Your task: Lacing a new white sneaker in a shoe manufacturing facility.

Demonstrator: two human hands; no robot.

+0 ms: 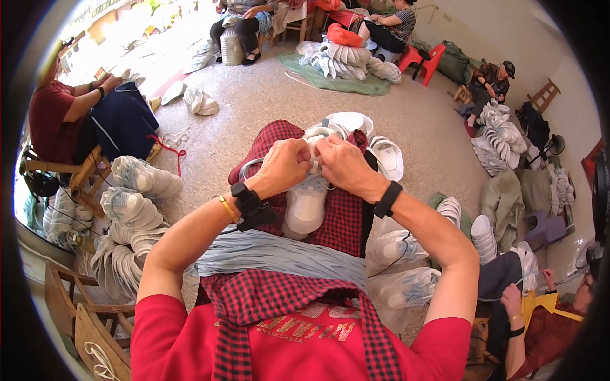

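A speckled beige floor [267, 108] runs through a bright workroom where people sit around its edges among heaps of white shoes.

Nearest the camera, a red-and-black checked cloth [343, 222] is spread over the person's lap, likely to keep the work clean and give it a soft rest. A bundle of pale grey laces [273, 254] lies across the near end of that cloth, close under the forearms, where a fresh one is easy to pull.

On the middle of the cloth rests a white shoe [306, 204], toe toward the body, so its lacing area faces up to the hands. The left hand [284, 166] is closed on the shoe's upper end, fingers curled in a pinching grip; the right hand [343, 166] is closed on the same spot, the two touching above the shoe. What exactly is pinched between the fingertips is too small to tell.

Just beyond the cloth's far edge lie more white shoes [384, 155]. Left of the cloth, stacked shoes [130, 209] pile up beside a wooden chair [82, 324]. Far past the cloth, a green sheet [330, 79] holds another heap.
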